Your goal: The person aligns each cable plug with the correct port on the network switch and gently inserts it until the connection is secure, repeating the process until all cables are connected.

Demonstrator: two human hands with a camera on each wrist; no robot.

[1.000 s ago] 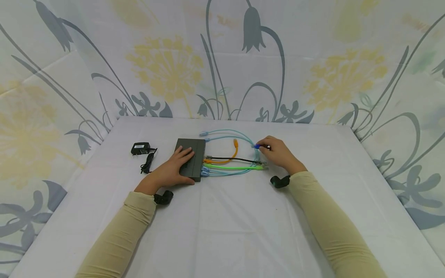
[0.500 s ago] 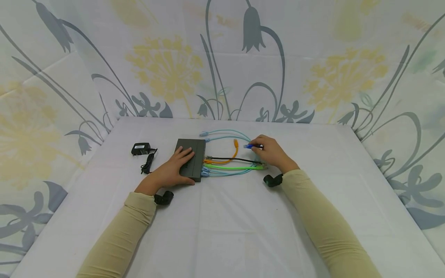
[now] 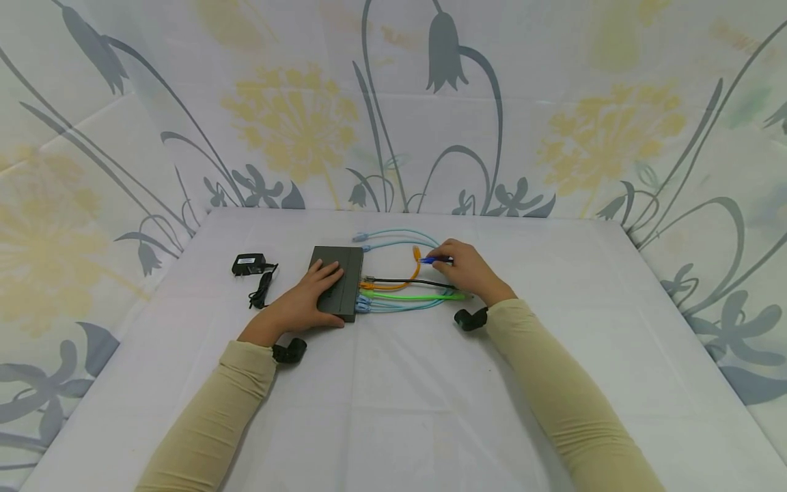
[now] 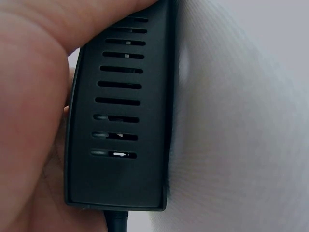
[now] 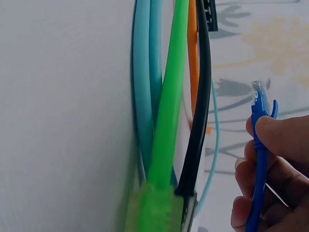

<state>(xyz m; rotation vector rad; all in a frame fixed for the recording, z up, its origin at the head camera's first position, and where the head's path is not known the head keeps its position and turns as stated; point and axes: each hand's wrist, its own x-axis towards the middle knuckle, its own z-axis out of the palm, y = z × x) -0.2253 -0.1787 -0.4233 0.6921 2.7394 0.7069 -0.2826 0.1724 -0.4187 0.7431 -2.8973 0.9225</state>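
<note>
My left hand [image 3: 310, 297] rests on a dark network switch [image 3: 350, 273], fingers spread across its top and thumb by its near end. The left wrist view shows the vented side of the switch [image 4: 120, 183] close up. My right hand [image 3: 470, 268] pinches a blue Ethernet cable [image 5: 260, 166] just behind its clear plug, which points toward the switch. That plug is apart from the switch, near the tip of an orange cable [image 3: 399, 285]. Green [image 3: 412, 297], black [image 3: 408, 281] and light blue cables run from the switch's right side to below my right hand.
A black power adapter [image 3: 249, 264] with a bundled cord [image 3: 261, 288] lies left of the switch. Behind the cables, a loose light blue plug [image 3: 360, 237] lies near the switch's far corner. The white table [image 3: 406, 410] meets a floral cloth backdrop [image 3: 393, 102].
My right hand has moved left with the blue Ethernet cable, bringing its plug nearer the switch. My left hand has stayed on the switch.
</note>
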